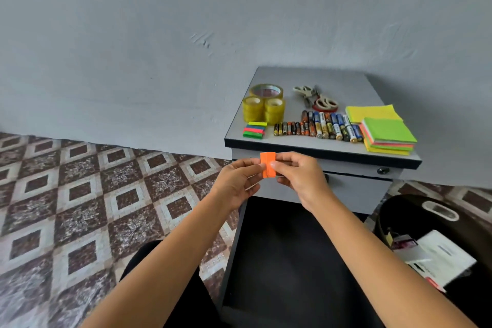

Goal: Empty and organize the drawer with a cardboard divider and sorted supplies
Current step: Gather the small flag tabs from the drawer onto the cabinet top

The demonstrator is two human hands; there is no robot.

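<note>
Both my hands hold a small orange sticky-flag pad (267, 163) in front of the grey cabinet (356, 189). My left hand (237, 184) pinches its left side and my right hand (299, 177) pinches its right side. On the cabinet top (348, 88) lie tape rolls (264, 104), coloured flag strips (255, 129), scissors (316, 98), a row of batteries (318, 128) and sticky-note stacks (383, 130). The pulled-out drawer (287, 261) below my arms looks dark inside.
A dark bin (436, 242) with papers and small items stands at the right of the drawer. Patterned tile floor (80, 194) spreads to the left. A grey wall (159, 34) rises behind the cabinet.
</note>
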